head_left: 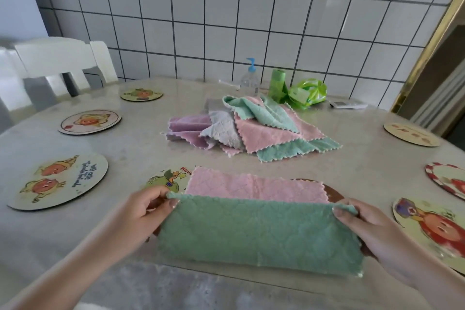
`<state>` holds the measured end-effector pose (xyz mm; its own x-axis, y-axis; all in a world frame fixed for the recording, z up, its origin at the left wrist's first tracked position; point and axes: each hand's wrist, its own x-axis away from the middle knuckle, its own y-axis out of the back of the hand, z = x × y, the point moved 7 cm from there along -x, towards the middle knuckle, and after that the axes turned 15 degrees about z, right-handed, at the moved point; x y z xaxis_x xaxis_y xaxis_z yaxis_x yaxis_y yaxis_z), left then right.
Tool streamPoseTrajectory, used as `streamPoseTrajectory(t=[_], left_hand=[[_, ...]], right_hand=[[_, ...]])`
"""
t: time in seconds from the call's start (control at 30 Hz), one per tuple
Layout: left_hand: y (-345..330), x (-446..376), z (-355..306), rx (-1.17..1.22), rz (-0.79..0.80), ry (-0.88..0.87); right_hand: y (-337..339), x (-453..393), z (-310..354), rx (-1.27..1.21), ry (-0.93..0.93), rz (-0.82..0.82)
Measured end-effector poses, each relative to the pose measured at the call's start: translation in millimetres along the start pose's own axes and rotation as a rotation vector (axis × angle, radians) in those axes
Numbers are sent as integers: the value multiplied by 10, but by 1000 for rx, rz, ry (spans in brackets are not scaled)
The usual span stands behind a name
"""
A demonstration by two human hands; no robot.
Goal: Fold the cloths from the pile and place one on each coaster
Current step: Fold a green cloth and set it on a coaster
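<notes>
1. Green on one side and pink on the other, the cloth (256, 229) is at the near edge of the counter (141, 148), right in front of the person.
2. The near half of the cloth is lifted up and shows its green side. The far half lies flat and shows its pink side.
3. The left hand (148, 209) pinches the top left corner of the green part between thumb and fingers.
4. The right hand (362, 224) pinches the top right corner the same way.
5. The flat pink part lies over a coaster with a green figure (168, 180) on the left, and a brown round edge (332, 194) peeks out from under it on the right.
6. The pile of cloths (251, 126) sits in the middle of the counter, behind the held cloth. It has pink, green, purple and grey ones, all loose and rumpled.
7. Three more round coasters lie along the left side: a big one with two orange figures (59, 181), one further back (90, 121), and a small one at the far end (141, 94).
8. On the right side are a coaster with a red figure (432, 229), one with a red and white rim (448, 178), and a plain tan one (411, 134) further back.
9. None of these six coasters has a cloth on it.
10. By the tiled wall (251, 20) stand a clear pump bottle with a blue top (249, 79), a green roll (277, 84) and a shiny green bag (307, 93).
11. A white chair (60, 58) stands at the far left of the counter.
</notes>
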<state>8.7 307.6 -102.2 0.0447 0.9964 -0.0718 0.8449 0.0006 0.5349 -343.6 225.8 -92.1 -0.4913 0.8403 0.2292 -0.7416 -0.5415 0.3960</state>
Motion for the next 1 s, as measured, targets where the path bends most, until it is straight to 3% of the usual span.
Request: streamPoseTrajectory(t=[0.17,0.4,1.0], left_hand=[[56,-407,-5,-57,-45,-39],[78,-867,39,-173,-24,43],[62,-1199,159,-389,53,179]], right_hand=[[220,-313,-5,209,12,-98],[416,-674,-53,357,7,-155],[487,-1016,-45,523,-31,-159]])
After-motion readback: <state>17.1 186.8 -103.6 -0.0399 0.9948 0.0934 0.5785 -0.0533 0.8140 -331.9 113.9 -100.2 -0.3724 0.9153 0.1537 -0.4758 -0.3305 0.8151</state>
